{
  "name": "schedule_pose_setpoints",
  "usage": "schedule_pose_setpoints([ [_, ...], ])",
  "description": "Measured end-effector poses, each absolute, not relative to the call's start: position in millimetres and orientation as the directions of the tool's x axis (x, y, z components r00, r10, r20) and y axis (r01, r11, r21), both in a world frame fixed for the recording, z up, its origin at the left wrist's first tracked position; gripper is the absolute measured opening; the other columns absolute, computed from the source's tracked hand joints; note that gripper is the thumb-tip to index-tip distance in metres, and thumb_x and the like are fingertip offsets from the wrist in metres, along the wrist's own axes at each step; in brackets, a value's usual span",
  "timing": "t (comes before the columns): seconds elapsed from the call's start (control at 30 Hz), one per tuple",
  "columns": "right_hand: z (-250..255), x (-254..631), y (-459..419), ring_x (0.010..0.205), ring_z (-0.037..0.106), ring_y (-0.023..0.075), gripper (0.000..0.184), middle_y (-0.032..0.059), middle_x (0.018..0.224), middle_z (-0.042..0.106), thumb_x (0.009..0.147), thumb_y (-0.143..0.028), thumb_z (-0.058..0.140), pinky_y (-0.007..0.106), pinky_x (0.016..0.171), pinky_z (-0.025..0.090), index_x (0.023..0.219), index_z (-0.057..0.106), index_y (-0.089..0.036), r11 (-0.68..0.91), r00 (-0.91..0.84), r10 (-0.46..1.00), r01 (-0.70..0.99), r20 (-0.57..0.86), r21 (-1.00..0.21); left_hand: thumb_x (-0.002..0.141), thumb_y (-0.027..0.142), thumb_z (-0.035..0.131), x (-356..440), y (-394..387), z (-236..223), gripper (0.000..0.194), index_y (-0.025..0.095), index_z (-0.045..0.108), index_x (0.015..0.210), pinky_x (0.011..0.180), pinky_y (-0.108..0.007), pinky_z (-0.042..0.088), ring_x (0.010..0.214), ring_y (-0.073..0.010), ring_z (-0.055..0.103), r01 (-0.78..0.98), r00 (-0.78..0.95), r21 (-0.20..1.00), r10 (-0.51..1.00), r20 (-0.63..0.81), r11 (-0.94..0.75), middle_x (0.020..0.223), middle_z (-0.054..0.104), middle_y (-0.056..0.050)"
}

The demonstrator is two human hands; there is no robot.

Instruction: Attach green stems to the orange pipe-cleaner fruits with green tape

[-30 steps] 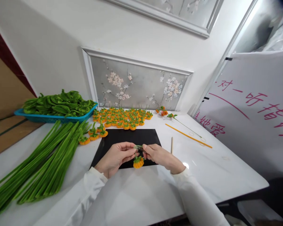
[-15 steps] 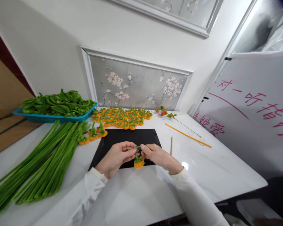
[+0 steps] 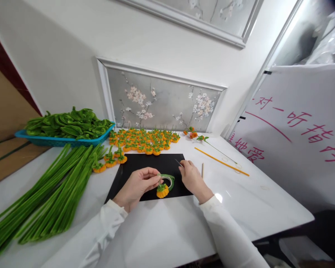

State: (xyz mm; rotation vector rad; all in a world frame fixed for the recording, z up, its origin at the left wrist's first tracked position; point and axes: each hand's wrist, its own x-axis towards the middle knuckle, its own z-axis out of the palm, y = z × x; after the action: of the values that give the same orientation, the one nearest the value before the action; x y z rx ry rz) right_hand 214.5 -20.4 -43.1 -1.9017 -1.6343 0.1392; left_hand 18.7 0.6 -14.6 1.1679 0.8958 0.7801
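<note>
My left hand (image 3: 138, 185) is closed, pinching the short green stem of an orange fuzzy flower (image 3: 162, 191), which hangs head down from the fingertips. Right behind the flower is a roll of green tape (image 3: 172, 182), close to those fingertips; whether the hand also holds it I cannot tell. My right hand (image 3: 192, 181) is a little apart on the right, its fingers closed on a thin pointed grey tool (image 3: 178, 162) whose tip sticks out toward the upper left. Most of that tool is hidden in the fingers. Both hands are above a black mat (image 3: 145, 163).
Many orange flowers (image 3: 147, 141) stand at the back of the white table (image 3: 240, 208). Long green fuzzy stems (image 3: 58, 190) lie at left, below a blue tray (image 3: 67, 140) of green leaves. On the right are a wooden stick (image 3: 203, 170), an orange strip (image 3: 222, 161) and a stemmed flower (image 3: 194, 134).
My right hand has moved away from the left, to the right and slightly up, and the grey tool's tip now shows. The green tape roll has come into view behind the flower.
</note>
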Motion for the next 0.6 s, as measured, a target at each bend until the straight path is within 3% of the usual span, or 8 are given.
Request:
schedule_pose_setpoints([
  [0.13, -54.9, 213.3, -17.4, 0.089, 0.058, 0.0236, 0.024, 0.0123, 0.103, 0.057, 0.088, -0.013, 0.045, 0.031, 0.070, 0.042, 0.106, 0.060, -0.017, -0.104, 0.186, 0.949, 0.947, 0.256, -0.305, 0.067, 0.026, 0.074, 17.9, 0.8, -15.2, 0.018, 0.014, 0.063, 0.076, 0.071, -0.018, 0.048, 0.070, -0.0077, 0.061, -0.077, 0.433, 0.986, 0.896, -0.102, 0.149, 0.072, 0.064, 0.001],
  [0.27, -55.0, 209.7, -19.2, 0.098, 0.054, 0.0293, 0.023, 0.0128, 0.103, 0.059, 0.086, -0.014, 0.048, 0.038, 0.077, 0.041, 0.102, 0.064, -0.018, -0.086, 0.159, 0.939, 0.967, 0.306, -0.239, 0.068, 0.025, 0.072, 17.8, 1.8, -16.3, 0.022, 0.015, 0.060, 0.084, 0.064, -0.019, 0.047, 0.066, -0.0084, 0.058, -0.058, 0.405, 0.998, 0.914, -0.009, 0.035, 0.071, 0.062, 0.002],
  [0.37, -47.0, 207.2, -22.4, 0.100, 0.053, 0.0275, 0.023, 0.0108, 0.106, 0.061, 0.087, -0.019, 0.050, 0.040, 0.082, 0.041, 0.105, 0.064, -0.021, 0.067, 0.119, 0.912, 0.902, 0.394, -0.427, 0.069, 0.023, 0.070, 18.4, 1.3, -16.4, 0.032, 0.017, 0.053, 0.095, 0.062, -0.022, 0.047, 0.065, -0.0114, 0.060, -0.004, 0.399, 0.998, 0.915, 0.055, -0.058, 0.070, 0.064, 0.002],
  [0.47, -36.4, 199.9, -26.8, 0.088, 0.058, 0.0190, 0.025, 0.0072, 0.101, 0.063, 0.090, -0.030, 0.046, 0.031, 0.075, 0.045, 0.108, 0.063, -0.021, 0.333, 0.003, 0.915, 0.561, 0.404, -0.758, 0.071, 0.023, 0.068, 19.7, -1.0, -16.1, 0.037, 0.020, 0.047, 0.101, 0.059, -0.024, 0.046, 0.064, -0.0138, 0.062, 0.041, 0.410, 0.989, 0.905, 0.110, -0.139, 0.068, 0.064, 0.003],
  [0.53, -31.4, 192.4, -29.8, 0.078, 0.059, 0.0163, 0.028, 0.0047, 0.091, 0.065, 0.088, -0.037, 0.048, 0.028, 0.068, 0.045, 0.104, 0.063, -0.020, 0.331, -0.072, 0.943, 0.304, 0.325, -0.893, 0.072, 0.024, 0.066, 20.6, -3.0, -15.7, 0.039, 0.021, 0.044, 0.103, 0.059, -0.024, 0.046, 0.065, -0.0148, 0.062, 0.043, 0.415, 0.985, 0.899, 0.137, -0.170, 0.068, 0.064, 0.004],
  [0.6, -29.1, 185.4, -32.2, 0.069, 0.056, 0.0138, 0.025, 0.0017, 0.079, 0.063, 0.083, -0.040, 0.056, 0.025, 0.062, 0.043, 0.093, 0.063, -0.018, 0.295, -0.098, 0.955, 0.182, 0.281, -0.938, 0.072, 0.024, 0.065, 21.1, -4.6, -15.4, 0.040, 0.021, 0.042, 0.105, 0.060, -0.026, 0.047, 0.065, -0.0153, 0.063, 0.046, 0.403, 0.980, 0.901, 0.160, -0.195, 0.067, 0.063, 0.004],
])
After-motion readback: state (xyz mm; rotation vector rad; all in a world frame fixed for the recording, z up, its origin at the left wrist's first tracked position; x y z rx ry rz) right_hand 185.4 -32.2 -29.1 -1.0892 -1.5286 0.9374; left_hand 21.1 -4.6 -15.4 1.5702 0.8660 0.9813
